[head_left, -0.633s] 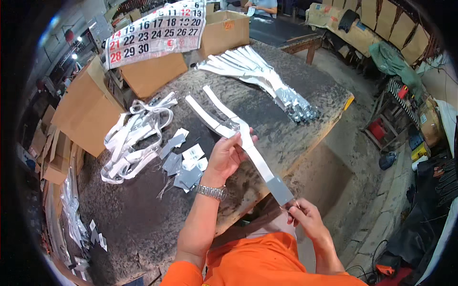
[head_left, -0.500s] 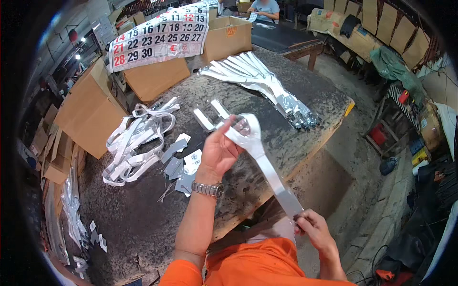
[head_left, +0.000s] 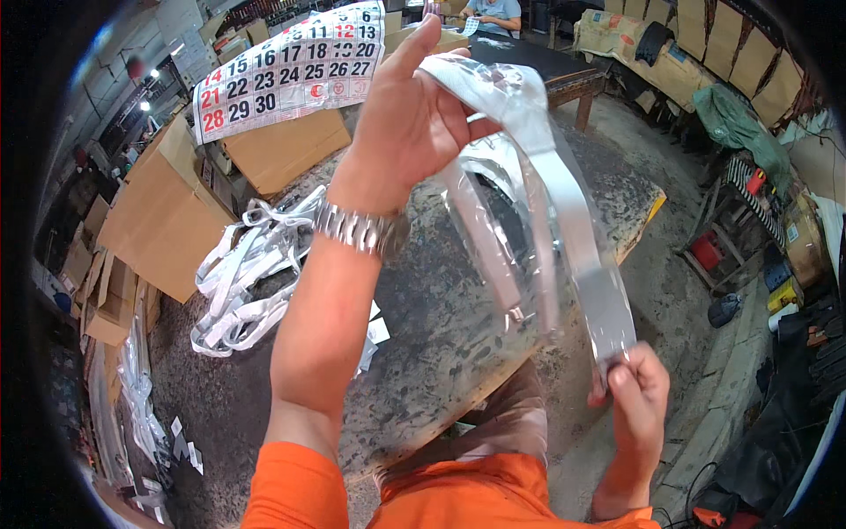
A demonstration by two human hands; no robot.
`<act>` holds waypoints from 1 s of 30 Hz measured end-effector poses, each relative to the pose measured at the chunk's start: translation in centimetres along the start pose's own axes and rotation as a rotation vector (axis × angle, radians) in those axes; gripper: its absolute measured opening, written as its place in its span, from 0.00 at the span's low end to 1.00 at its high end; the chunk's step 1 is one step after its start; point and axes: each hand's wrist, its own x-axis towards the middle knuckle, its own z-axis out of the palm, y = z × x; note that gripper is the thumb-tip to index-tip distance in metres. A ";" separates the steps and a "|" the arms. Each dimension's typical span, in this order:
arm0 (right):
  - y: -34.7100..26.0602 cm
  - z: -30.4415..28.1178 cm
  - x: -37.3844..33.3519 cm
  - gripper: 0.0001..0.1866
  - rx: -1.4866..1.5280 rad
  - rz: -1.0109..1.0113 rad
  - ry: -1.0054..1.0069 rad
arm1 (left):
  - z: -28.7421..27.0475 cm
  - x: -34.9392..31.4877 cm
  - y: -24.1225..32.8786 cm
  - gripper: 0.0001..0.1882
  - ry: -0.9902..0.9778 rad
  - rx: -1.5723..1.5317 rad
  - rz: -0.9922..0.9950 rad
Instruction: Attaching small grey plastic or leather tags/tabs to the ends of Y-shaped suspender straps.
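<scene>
A long white strap [head_left: 573, 207] in a clear plastic sleeve is stretched between my two hands above the table. My left hand [head_left: 397, 132], raised high with its thumb up, has its fingers closed around the folded upper part. Loose plastic-covered ends [head_left: 485, 242] dangle below that fold. Down at the right, my right hand [head_left: 639, 388] pinches the grey lower end of the strap. White straps [head_left: 242, 309] lie in a looped pile on the table's left. Small cards [head_left: 377, 331] show partly from behind my left forearm. The sleeved bundle farther back is mostly hidden by the strap.
The dark, worn table [head_left: 423, 379] has its edge in front of me. Cardboard boxes [head_left: 163, 212] stand along its left, beneath a large calendar sheet [head_left: 291, 66]. A person [head_left: 498, 13] sits at another table behind. A stool [head_left: 718, 238] stands on the right.
Both hands have risen, carrying the strap up and closer to me. My right hand has also shifted to the right. The strap's loose ends now hang down.
</scene>
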 end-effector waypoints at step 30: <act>14.8 -7.4 24.0 0.20 -0.997 0.060 0.275 | -20.4 -14.3 -1.7 0.19 0.796 1.441 -0.072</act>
